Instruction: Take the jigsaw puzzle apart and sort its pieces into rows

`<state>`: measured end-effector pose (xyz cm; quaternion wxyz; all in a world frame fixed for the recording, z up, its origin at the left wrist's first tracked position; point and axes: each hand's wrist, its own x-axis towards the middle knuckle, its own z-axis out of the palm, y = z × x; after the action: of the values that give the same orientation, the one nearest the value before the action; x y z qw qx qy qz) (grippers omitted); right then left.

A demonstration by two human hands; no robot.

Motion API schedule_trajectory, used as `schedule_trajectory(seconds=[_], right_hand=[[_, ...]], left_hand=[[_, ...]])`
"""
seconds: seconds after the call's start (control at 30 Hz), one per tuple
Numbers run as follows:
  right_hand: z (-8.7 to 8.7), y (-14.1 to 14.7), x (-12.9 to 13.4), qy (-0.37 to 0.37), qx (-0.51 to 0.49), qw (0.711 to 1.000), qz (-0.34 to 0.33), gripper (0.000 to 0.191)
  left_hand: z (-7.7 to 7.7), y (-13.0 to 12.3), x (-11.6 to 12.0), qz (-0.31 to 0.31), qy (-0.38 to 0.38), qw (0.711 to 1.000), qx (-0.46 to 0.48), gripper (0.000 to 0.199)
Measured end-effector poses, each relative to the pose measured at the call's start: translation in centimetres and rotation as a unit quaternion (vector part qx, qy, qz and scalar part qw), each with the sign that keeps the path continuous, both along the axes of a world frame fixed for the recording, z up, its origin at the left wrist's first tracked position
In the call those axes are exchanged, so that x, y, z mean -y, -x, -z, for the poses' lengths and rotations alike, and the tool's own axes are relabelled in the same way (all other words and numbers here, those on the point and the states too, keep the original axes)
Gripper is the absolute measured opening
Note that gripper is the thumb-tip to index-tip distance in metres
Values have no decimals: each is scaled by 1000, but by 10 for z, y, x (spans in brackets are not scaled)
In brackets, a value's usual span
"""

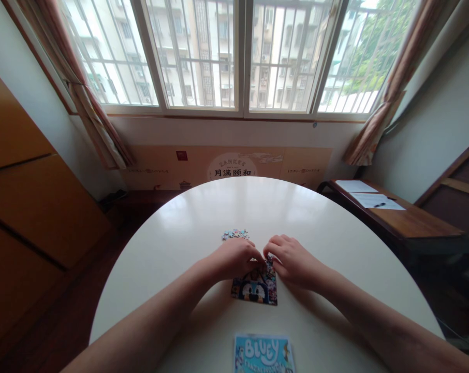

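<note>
Left hand point(234, 257), right hand point(292, 260) curled at flat puzzle point(253, 293), cannot tell either grip; knobbed pieces point(235, 235); glossy round table point(160, 248).

Jigsaw puzzle point(253, 294), partly assembled, lying flat, picture side up, on the tabletop point(172, 233); near edge straight, sides roughly upright to the viewer. Printed with a blue cartoon face: large white eyes, dark nose and muzzle, crowded multicoloured patterning to either side. Far portion partly covered by the left hand point(238, 257) and right hand point(291, 259); outline there indistinct. Loose puzzle pieces point(235, 234), small, in a low cluster just beyond the left hand, apart from the assembled section; mostly pale blue and white, individual orientations too small to tell.
</note>
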<state>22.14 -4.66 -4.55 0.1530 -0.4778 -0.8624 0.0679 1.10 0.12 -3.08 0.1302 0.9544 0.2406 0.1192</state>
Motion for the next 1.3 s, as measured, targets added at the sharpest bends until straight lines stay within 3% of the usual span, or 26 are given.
schedule_trajectory(seconds=[0.63,0.77,1.03,1.3], right_hand=[[3,-2,-1,-3,-77,997,-29,24],[4,-6,-6,10,-139,990,-3,26],[11,-20,-20,21,-272,959,76,10],[15,-19,-21,35,-315,943,97,9]], left_hand=[[0,0,1,-3,17,1000,3,26],[0,0,2,-1,16,1000,-1,27],[4,-8,9,-16,7,1000,-6,21],[5,-4,10,-81,-19,995,-46,25]])
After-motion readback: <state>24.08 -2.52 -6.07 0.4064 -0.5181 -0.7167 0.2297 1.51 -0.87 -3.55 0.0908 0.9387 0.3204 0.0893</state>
